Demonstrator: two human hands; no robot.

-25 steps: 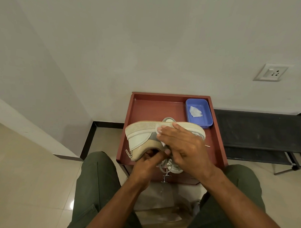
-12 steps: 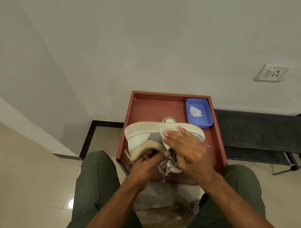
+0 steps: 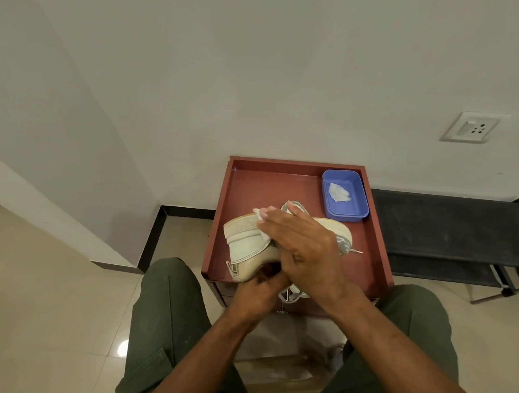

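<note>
A cream and grey sneaker (image 3: 245, 240) lies on its side over the red-brown tray table (image 3: 253, 184), sole turned away from me. My left hand (image 3: 257, 296) grips it from below at the opening, fingers inside the shoe. My right hand (image 3: 300, 244) lies flat across the shoe's side and sole edge, pressing a small white wipe (image 3: 260, 214) under its straight fingers; only the wipe's corner shows past the fingertips. Grey laces (image 3: 291, 294) hang below the shoe.
A blue plastic tray (image 3: 345, 199) holding a crumpled white wipe (image 3: 338, 192) sits at the table's far right corner. A black low rack (image 3: 445, 232) stands to the right against the wall. My knees flank the table on a tiled floor.
My right hand has slid the wipe leftward along the sole edge, towards the shoe's left end. The shoe has tipped a little; my left hand keeps its hold.
</note>
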